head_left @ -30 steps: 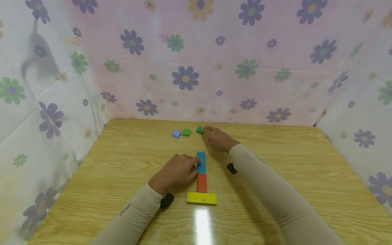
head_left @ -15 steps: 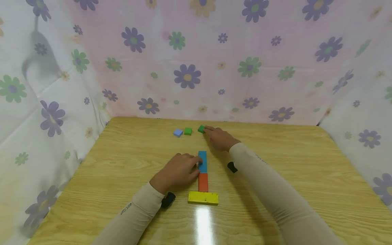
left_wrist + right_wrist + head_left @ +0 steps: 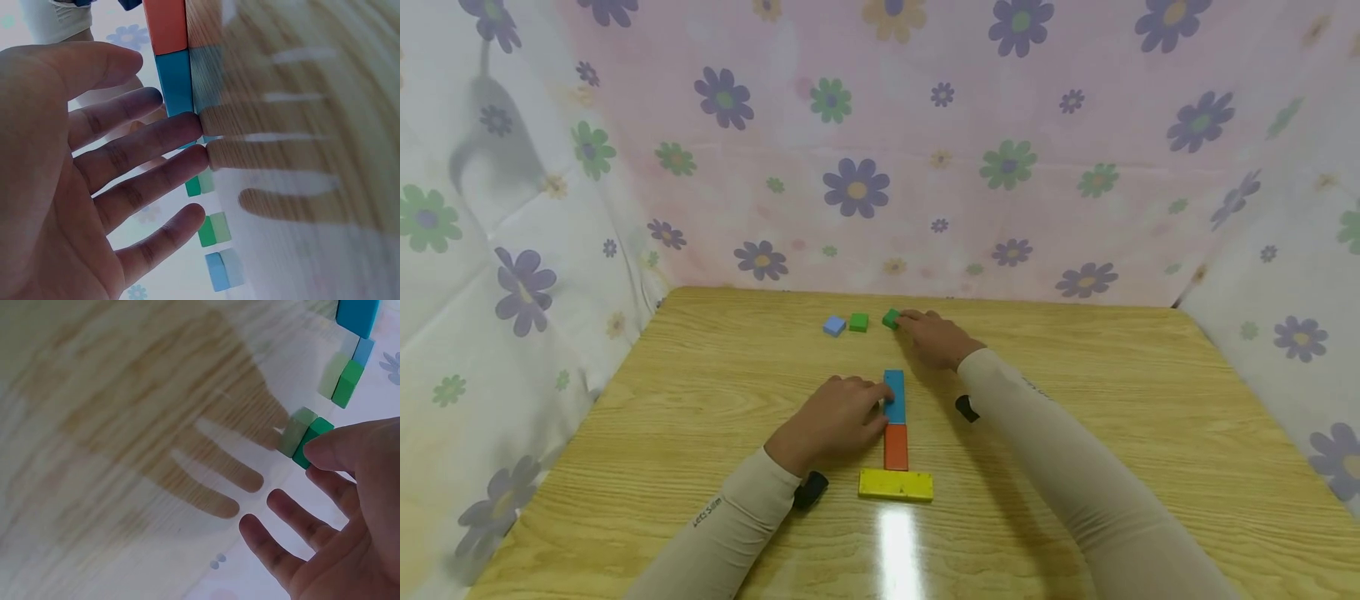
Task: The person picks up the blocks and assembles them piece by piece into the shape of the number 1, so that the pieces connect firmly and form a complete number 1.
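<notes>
In the head view, my left hand [image 3: 835, 419] lies beside a flat blue block [image 3: 894, 397], its index fingertip on top and thumb near its left side. The left wrist view shows these fingers loosely spread. The blue block joins end to end with a red block [image 3: 896, 447], which meets a yellow block [image 3: 896, 485] set crosswise. Farther back, my right hand [image 3: 938, 340] pinches a small dark green block [image 3: 891, 318] between thumb and index finger; its other fingers are spread in the right wrist view. The index fingertip is partly hidden there.
Left of the dark green block lie a small lighter green block [image 3: 858, 322] and a small light blue block [image 3: 834, 326]. The wooden table [image 3: 715, 358] is glossy and reflects a bright light near its front. Flowered cloth [image 3: 925, 192] stands behind and at both sides.
Both hands and the blocks stay in the same places. Only the head camera's view shifts slightly.
</notes>
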`<state>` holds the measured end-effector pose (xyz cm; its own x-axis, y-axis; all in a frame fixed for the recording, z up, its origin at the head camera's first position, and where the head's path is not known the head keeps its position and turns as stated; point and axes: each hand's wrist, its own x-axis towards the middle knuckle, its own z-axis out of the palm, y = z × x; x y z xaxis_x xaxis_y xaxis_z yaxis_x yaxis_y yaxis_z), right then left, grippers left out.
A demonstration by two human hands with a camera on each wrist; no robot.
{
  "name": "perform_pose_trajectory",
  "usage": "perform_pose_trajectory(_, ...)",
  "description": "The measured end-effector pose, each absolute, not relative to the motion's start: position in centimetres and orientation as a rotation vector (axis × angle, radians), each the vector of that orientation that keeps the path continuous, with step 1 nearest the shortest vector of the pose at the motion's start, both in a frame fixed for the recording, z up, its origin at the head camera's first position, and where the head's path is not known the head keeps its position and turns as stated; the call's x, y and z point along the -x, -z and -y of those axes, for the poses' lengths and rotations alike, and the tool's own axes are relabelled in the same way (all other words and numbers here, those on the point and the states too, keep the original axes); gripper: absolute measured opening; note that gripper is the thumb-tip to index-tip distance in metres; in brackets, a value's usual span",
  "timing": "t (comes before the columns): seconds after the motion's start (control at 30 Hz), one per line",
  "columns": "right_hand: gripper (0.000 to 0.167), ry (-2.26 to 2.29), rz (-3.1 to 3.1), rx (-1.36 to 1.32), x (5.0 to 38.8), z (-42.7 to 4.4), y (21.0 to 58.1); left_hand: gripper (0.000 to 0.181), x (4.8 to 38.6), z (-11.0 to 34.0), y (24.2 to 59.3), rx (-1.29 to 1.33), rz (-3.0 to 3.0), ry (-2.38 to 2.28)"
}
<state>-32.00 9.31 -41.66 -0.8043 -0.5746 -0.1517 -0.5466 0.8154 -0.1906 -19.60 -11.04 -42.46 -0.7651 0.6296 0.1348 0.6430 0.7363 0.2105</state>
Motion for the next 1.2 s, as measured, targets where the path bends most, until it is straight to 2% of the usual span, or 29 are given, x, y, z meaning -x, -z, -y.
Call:
perform_pose_trajectory(0.33, 0.05, 0.113, -2.853, 0.944, 31.4, -9.4, 41.8, 0.027, 19.6, 11.0, 42.4, 1.059, 2.877, 0.377)
perform_pose_trajectory(0.63, 0.063, 0.205, -2.749, 0.908, 30.2, -9.7, 41.6, 0.027, 19.5, 10.9, 42.3, 1.05, 2.906, 0.364)
perform_pose_trajectory(0.87, 0.052, 0.291, -2.728, 0.962, 29.3, -9.9, 41.5, 0.029, 19.6, 10.9, 42.4, 1.041, 2.927, 0.363)
perform_pose_trajectory(1.2, 0.049, 0.334, -2.688, 1.01, 28.1, -10.6, 41.3, 0.028, 19.5, 10.9, 42.3, 1.057, 2.89, 0.37)
